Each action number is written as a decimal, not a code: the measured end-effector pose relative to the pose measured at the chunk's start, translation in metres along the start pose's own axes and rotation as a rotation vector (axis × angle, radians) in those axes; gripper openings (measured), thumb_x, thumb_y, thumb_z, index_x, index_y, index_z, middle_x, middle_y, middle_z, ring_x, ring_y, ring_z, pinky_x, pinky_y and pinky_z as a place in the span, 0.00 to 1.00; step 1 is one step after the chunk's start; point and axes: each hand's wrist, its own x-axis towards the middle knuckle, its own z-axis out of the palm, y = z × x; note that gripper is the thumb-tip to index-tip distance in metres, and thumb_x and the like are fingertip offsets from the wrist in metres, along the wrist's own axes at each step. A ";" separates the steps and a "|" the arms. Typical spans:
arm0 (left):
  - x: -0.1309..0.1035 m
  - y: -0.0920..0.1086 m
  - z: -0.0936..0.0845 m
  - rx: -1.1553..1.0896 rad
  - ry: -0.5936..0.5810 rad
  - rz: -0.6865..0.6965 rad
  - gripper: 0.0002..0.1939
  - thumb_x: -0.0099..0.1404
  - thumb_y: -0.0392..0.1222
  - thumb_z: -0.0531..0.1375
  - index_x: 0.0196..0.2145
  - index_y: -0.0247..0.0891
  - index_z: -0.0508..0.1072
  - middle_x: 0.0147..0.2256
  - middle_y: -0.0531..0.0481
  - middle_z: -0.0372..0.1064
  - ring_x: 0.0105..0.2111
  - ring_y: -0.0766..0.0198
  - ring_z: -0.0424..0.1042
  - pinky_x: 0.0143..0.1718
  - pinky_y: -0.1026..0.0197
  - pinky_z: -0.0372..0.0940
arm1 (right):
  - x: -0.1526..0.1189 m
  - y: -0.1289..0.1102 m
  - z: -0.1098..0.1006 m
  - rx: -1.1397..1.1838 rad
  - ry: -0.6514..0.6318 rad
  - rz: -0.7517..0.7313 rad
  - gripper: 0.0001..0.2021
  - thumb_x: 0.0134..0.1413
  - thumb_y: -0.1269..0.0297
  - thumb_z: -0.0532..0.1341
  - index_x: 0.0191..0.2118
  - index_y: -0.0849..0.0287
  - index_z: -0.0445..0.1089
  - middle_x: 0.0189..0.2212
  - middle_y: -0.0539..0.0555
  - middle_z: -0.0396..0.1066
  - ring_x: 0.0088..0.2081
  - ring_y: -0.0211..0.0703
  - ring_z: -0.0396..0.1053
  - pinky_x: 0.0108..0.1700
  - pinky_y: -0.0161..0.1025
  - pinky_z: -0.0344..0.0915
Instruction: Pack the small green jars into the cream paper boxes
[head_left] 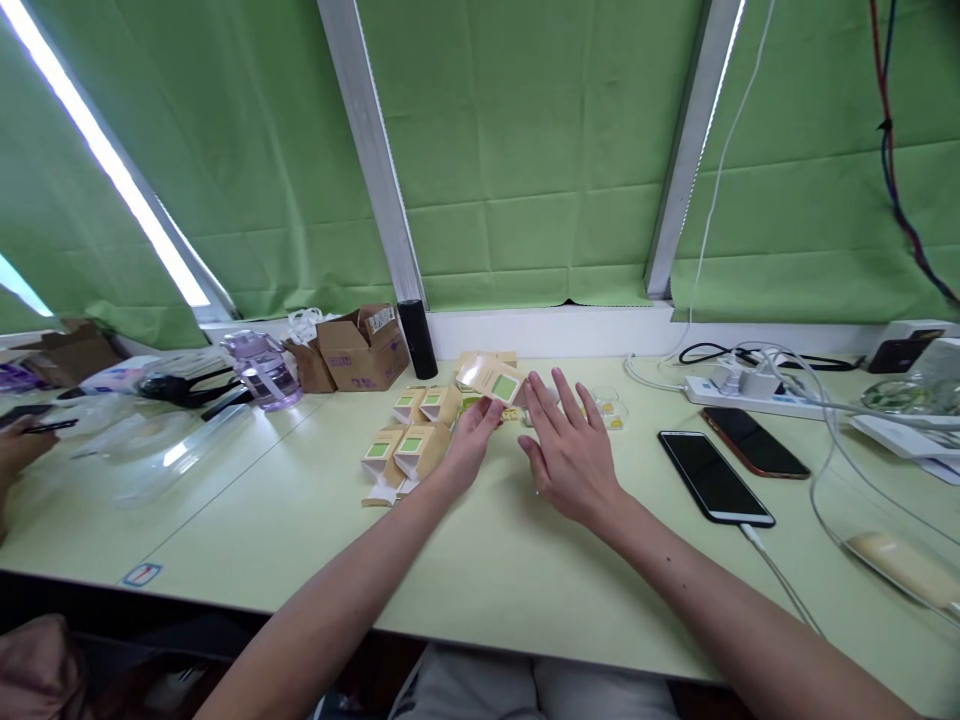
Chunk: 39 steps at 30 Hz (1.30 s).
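Grip held box (pixel 501 384) in left hand (pixel 471 436), pinched at near edge between thumb and fingers, raised above table (pixel 495 560). Hold right hand (pixel 574 455) open, fingers extended and angled toward same box; cannot tell touching from just apart at fingertips. Read clock directions from held box, twelve toward green blinds (pixel 540 180). Just beside left hand, between eight and nine o'clock, count four grouped boxes (pixel 424 447) in two rows of two, raised into shape, set down, with white flaps showing at near side. Judge these as formed but possibly not closed; judge held box as partway through handling, not yet placed with group. Cannot count what remains: at twelve, beyond held box, see only edges of tan card pieces (pixel 491 357). At three, see clear containers (pixel 611 410) with yellow contents, partly covered by right fingers; cannot identify contents. Farther out, at ten, find brown carton (pixel 360 355) and black cylinder (pixel 418 340); at four, white-edged phone (pixel 716 478). At nine, see co-worker's hand (pixel 26 445) cut off by left border, near dark, pen-like object (pixel 51 427).
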 end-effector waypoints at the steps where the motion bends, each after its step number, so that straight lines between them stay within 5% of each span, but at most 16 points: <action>1: 0.001 0.000 0.000 -0.038 0.016 -0.017 0.27 0.65 0.67 0.63 0.49 0.43 0.76 0.53 0.44 0.77 0.53 0.53 0.74 0.53 0.53 0.68 | -0.003 -0.001 0.000 0.009 0.009 -0.018 0.36 0.73 0.59 0.50 0.79 0.55 0.36 0.77 0.55 0.47 0.78 0.58 0.39 0.75 0.64 0.44; 7: 0.009 0.004 -0.003 -0.197 0.017 -0.071 0.25 0.63 0.62 0.68 0.45 0.39 0.76 0.47 0.44 0.76 0.44 0.60 0.74 0.44 0.59 0.67 | -0.012 0.010 0.006 0.082 0.090 -0.039 0.28 0.72 0.64 0.51 0.74 0.54 0.55 0.71 0.55 0.62 0.76 0.57 0.47 0.71 0.62 0.54; 12: 0.020 0.006 0.002 -0.179 0.049 -0.043 0.27 0.60 0.62 0.70 0.46 0.39 0.75 0.45 0.45 0.76 0.43 0.60 0.74 0.44 0.59 0.67 | -0.014 0.032 0.015 0.199 0.282 0.108 0.18 0.70 0.66 0.53 0.60 0.55 0.71 0.61 0.58 0.74 0.68 0.58 0.61 0.64 0.59 0.65; 19: 0.011 -0.005 0.004 0.187 0.108 0.158 0.30 0.62 0.56 0.70 0.55 0.39 0.68 0.53 0.38 0.72 0.54 0.51 0.72 0.56 0.48 0.67 | -0.018 0.051 0.026 0.239 0.357 0.275 0.16 0.70 0.62 0.53 0.57 0.56 0.71 0.49 0.61 0.77 0.57 0.59 0.66 0.58 0.58 0.68; 28: -0.013 -0.001 0.002 0.866 0.163 0.763 0.19 0.64 0.33 0.62 0.52 0.46 0.71 0.61 0.40 0.64 0.65 0.45 0.56 0.65 0.35 0.56 | -0.022 0.046 0.025 0.204 0.342 0.210 0.16 0.69 0.66 0.52 0.57 0.55 0.69 0.49 0.61 0.76 0.55 0.60 0.66 0.55 0.57 0.70; 39: -0.022 -0.006 0.004 0.954 0.138 0.869 0.16 0.65 0.30 0.60 0.47 0.48 0.73 0.61 0.41 0.59 0.64 0.45 0.56 0.63 0.36 0.56 | -0.026 0.050 0.033 0.222 0.330 0.215 0.13 0.70 0.65 0.54 0.56 0.55 0.68 0.48 0.59 0.76 0.54 0.58 0.66 0.53 0.54 0.70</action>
